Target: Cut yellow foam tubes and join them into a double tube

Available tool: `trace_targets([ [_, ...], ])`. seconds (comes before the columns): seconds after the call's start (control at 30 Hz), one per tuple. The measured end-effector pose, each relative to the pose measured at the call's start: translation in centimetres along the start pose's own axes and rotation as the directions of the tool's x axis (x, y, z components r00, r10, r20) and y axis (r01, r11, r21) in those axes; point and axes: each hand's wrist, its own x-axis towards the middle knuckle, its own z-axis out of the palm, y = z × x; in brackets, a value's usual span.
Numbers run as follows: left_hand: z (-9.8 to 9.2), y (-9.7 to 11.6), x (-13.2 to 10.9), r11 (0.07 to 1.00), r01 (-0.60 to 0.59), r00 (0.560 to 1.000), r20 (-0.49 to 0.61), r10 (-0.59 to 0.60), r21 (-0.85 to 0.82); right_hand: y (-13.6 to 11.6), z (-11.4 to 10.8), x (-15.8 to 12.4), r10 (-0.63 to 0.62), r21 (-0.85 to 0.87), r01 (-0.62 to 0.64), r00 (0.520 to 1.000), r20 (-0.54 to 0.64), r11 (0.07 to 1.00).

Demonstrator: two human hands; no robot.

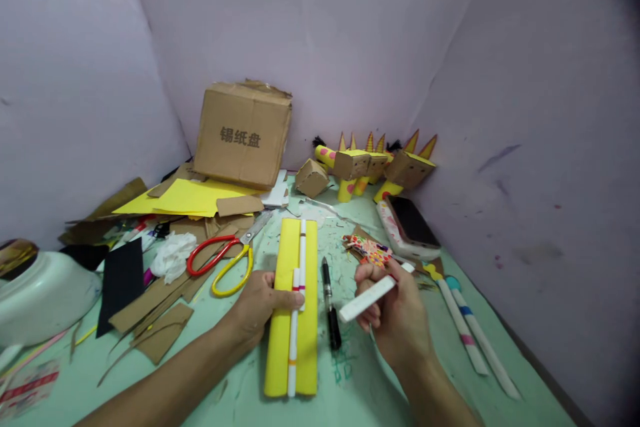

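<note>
My left hand [257,307] grips a long strip of yellow card [310,347] by its left side. The thumb presses on two slim white pens, a lower one [293,333] and an upper one [303,247], lying lengthwise on the card and overlapping at the middle. In my right hand [397,310] is a flat white bar [367,301], slanting up to the right; its exact kind is unclear. A black pen [329,300] lies on the table between the card and my right hand. Red and yellow-handled scissors [233,253] rest left of the card.
Cardboard scraps [165,333], yellow sheets [185,199] and crumpled tissue [173,255] crowd the left. A cardboard box [243,137] and horned yellow figures [360,167] stand at the back. On the right lie a phone [413,220] and two white marker pens [463,327].
</note>
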Motion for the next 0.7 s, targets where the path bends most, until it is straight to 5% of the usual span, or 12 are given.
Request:
trace_targets([
  [0.1, 0.0, 0.0, 0.0, 1.0, -0.006, 1.0, -0.001, 0.006, 0.007, 0.7, 0.2, -0.1, -0.005, -0.031, 0.005, 1.0, 0.012, 1.0],
  [0.3, 0.0, 0.1, 0.0, 1.0, -0.009, 1.0, 0.004, 0.009, 0.025, 1.4, -0.7, 0.1, -0.265, -0.115, 0.272, 0.961, 0.076, 0.955],
  [0.7, -0.1, 0.0, 0.1, 1.0, 0.014, 1.0, 0.019, -0.014, 0.022, 2.3, -1.3, -0.1, -0.451, -0.418, 0.446, 0.888, 0.094, 0.792],
])
